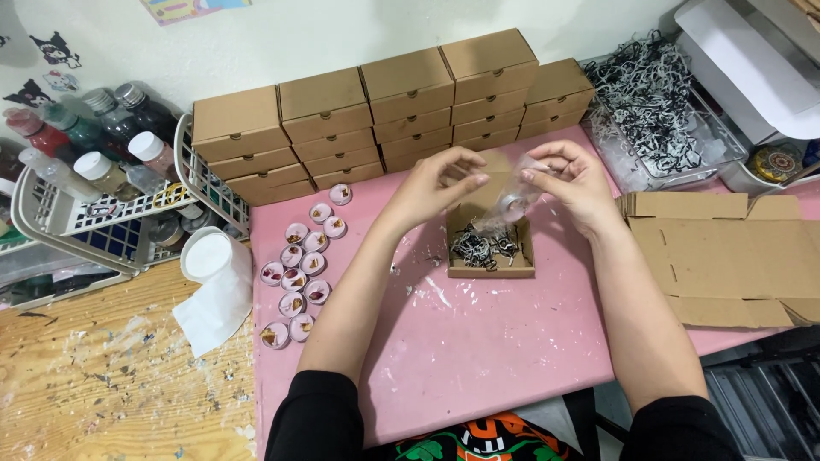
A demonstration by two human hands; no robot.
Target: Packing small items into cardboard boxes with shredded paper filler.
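I see both hands pinching a clear bag point(511, 201) (a small round tin inside) between them, left hand point(437, 183) and right hand point(574, 183) equally near, held directly above the open box point(491, 248).

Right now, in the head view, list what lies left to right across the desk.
White basket of bottles → paper roll → small round tins → open box with shredded paper → flat cardboard blanks.

Single head-worn view, looking steeply down and forward, close over the pink table point(478, 358), facing the wall
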